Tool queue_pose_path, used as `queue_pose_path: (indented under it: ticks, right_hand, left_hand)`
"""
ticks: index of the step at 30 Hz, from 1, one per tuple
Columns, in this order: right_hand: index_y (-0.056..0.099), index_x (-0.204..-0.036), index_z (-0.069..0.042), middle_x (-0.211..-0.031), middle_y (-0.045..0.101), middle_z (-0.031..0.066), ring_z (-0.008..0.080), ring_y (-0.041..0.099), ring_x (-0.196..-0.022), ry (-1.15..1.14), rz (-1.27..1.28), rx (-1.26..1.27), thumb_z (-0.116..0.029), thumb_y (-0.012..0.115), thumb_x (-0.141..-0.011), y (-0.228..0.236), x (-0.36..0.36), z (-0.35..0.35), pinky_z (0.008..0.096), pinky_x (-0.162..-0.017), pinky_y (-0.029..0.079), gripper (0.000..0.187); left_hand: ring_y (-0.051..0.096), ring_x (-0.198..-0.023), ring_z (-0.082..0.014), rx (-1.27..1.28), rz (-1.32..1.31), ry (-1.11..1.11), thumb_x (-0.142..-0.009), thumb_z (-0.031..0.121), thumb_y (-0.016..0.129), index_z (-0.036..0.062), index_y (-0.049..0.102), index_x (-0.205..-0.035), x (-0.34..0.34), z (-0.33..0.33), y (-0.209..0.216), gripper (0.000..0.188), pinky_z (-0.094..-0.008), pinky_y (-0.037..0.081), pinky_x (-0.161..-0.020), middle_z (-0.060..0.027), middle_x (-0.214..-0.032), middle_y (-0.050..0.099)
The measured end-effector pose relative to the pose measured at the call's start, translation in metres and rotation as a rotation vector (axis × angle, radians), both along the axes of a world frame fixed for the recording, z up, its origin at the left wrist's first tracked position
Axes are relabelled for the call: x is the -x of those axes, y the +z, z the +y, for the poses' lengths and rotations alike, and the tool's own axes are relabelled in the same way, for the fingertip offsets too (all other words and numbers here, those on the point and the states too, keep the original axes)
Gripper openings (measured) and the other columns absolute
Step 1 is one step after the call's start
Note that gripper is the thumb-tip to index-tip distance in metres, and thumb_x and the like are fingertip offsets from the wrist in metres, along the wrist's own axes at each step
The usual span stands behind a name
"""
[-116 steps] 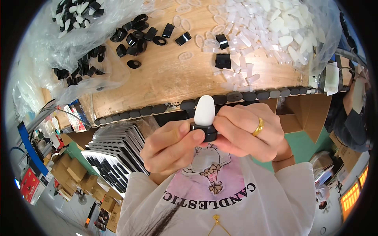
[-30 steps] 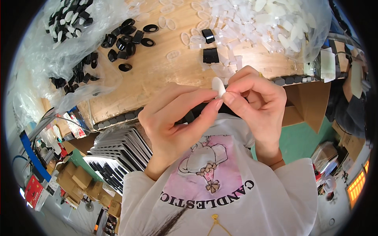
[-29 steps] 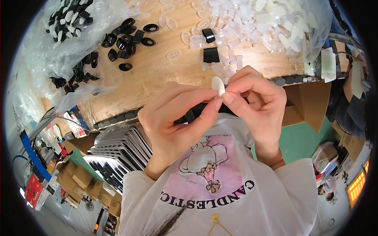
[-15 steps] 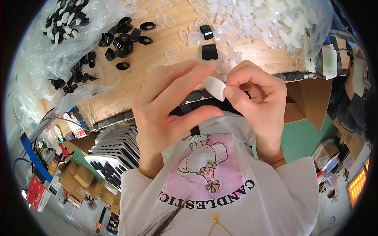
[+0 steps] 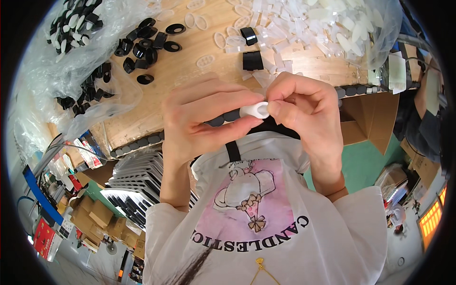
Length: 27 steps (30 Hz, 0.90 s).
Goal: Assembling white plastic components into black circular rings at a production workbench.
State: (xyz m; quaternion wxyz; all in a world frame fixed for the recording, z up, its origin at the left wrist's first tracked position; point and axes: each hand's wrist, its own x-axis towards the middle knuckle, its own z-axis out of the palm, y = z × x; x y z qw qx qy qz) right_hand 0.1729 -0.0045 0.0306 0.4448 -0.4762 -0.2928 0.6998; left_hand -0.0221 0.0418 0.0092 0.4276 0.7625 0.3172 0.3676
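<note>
A small white plastic piece (image 5: 251, 111) with an oval, hollow-looking end is held between my two hands, just off the table's near edge. The thumb and fingertips of my left hand (image 5: 202, 118) pinch its left side. From the right, my right hand (image 5: 308, 111) closes thumb and forefinger on the rim of the oval end. Whether the right fingers also hold a second small part is hidden. Just beyond my hands, a black curved piece (image 5: 252, 61) lies on the table, with a smaller black piece (image 5: 248, 36) behind it.
Loose black oval rings (image 5: 145, 79) lie on the wooden table (image 5: 190, 47) at left, beside a clear plastic bag (image 5: 126, 28) with black and white parts. Translucent pieces (image 5: 285, 23) heap at back right. Dark round pads (image 5: 142, 142) line the near edge. A cardboard box (image 5: 375, 121) stands below right.
My left hand has moved in and closed its thumb and fingers on the white piece. The piece has turned, so its oval end now shows. The right hand keeps its pinch.
</note>
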Motion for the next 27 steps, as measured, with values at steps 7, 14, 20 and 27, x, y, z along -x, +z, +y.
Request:
queue_pose_path:
  ticks: [7, 14, 20, 27]
  right_hand:
    - [0.066, -0.083, 0.003, -0.098, 0.056, 0.0138, 0.0202, 0.053, -0.087, -0.052, -0.47, -0.651, 0.005, 0.065, -0.073, 0.003, -0.004, 0.004, 0.0313, -0.072, 0.046, 0.011]
    - [0.071, -0.083, 0.0, -0.106, 0.054, 0.0182, 0.0276, 0.055, -0.093, 0.16, -0.584, -0.894, 0.001, 0.067, -0.061, 0.003, -0.008, 0.013, 0.0382, -0.08, 0.048, 0.022]
    - [0.07, -0.082, 0.001, -0.111, 0.054, 0.0193, 0.028, 0.055, -0.093, 0.203, -0.339, -0.726, -0.004, 0.072, -0.06, -0.007, -0.01, 0.013, 0.0393, -0.08, 0.048, 0.023]
    - [0.069, -0.082, 0.002, -0.115, 0.053, 0.0208, 0.0302, 0.058, -0.098, 0.183, -0.204, -0.778, -0.004, 0.076, -0.062, -0.017, -0.007, 0.013, 0.0417, -0.086, 0.05, 0.022]
  left_hand:
    - [0.061, -0.062, -0.0154, 0.064, -0.102, -0.003, -0.062, 0.003, 0.083, 0.0037, 0.076, -0.091, 0.008, 0.003, 0.0, 0.03, -0.0255, 0.042, -0.052, -0.0046, -0.078, 0.071]
    - [0.055, -0.053, -0.0149, 0.172, -0.197, -0.059, -0.062, 0.01, 0.084, 0.0021, 0.076, -0.095, 0.006, 0.003, 0.004, 0.034, -0.0266, 0.038, -0.049, -0.0038, -0.07, 0.068]
    - [0.056, -0.055, -0.0116, 0.282, -0.306, -0.074, -0.063, 0.006, 0.084, 0.0002, 0.075, -0.101, 0.008, -0.002, 0.003, 0.04, -0.0261, 0.04, -0.05, -0.0047, -0.067, 0.066]
    - [0.061, -0.061, -0.0109, 0.36, -0.385, -0.104, -0.065, -0.001, 0.083, -0.0019, 0.071, -0.112, 0.006, -0.008, -0.003, 0.048, -0.0249, 0.046, -0.055, -0.007, -0.073, 0.071]
